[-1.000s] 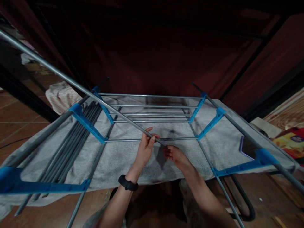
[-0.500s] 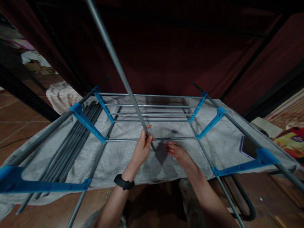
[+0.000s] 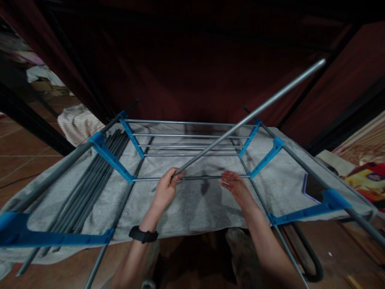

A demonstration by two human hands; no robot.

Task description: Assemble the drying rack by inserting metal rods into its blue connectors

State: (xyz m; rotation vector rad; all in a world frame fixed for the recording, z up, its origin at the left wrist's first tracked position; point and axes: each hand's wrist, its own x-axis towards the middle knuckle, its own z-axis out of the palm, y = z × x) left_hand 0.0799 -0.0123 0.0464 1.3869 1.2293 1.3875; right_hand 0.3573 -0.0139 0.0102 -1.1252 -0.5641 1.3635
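A long grey metal tube (image 3: pixel 249 117) slants up to the right, its far end raised in front of the dark red panel. Near its lower end my left hand (image 3: pixel 167 185) is closed around it; a dark band sits on that wrist. My right hand (image 3: pixel 236 185) hovers apart from the tube with its fingers extended, holding nothing, close to the nearest crossbar (image 3: pixel 207 177) of the rack. Blue plastic brackets (image 3: pixel 266 158) join the rack's grey side poles (image 3: pixel 306 164). Several thin crossbars (image 3: pixel 192 136) span the far brackets.
Several loose grey tubes (image 3: pixel 96 180) lie bundled on the grey cloth (image 3: pixel 192 216) at left. A phone (image 3: pixel 313 188) rests on the cloth at right, near a red and yellow packet (image 3: pixel 368 182). The dark red panel (image 3: pixel 192 72) rises behind the rack.
The tube has swung from leaning up-left to leaning up-right. My left hand has shifted left with its grip kept, while my right hand has moved slightly right.
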